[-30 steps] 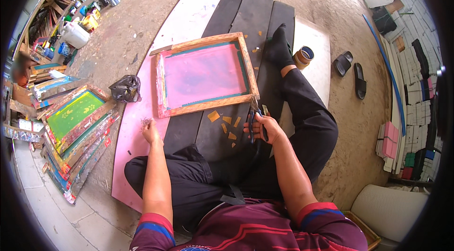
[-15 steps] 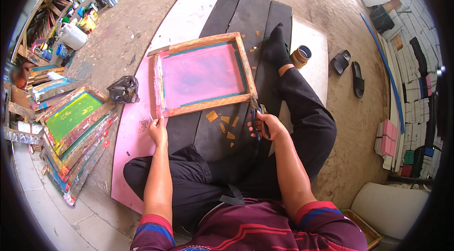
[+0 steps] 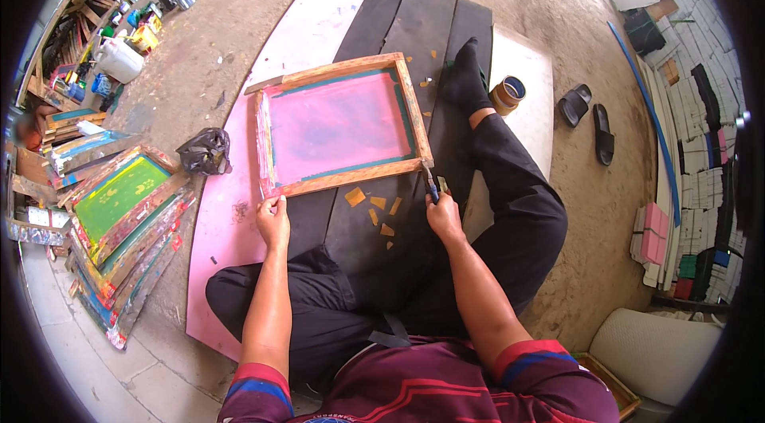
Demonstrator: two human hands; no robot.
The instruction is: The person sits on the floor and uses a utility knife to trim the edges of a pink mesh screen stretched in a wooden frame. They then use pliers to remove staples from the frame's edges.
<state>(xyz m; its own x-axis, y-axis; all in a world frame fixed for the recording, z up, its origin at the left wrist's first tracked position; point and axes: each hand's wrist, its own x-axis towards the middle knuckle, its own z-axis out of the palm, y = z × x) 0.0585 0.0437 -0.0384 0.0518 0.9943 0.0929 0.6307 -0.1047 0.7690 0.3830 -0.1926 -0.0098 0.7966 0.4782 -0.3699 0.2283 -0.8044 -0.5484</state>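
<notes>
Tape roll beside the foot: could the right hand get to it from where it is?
Probably yes: the tape roll lies in the open, though the right hand holds a small tool and the outstretched leg lies between.

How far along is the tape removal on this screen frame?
Done: tape scraps lie on the black mat near the frame. In hand: left hand steadies the frame's corner, right hand works a small tool at the other. Left: teal tape along the inner edges.
</notes>
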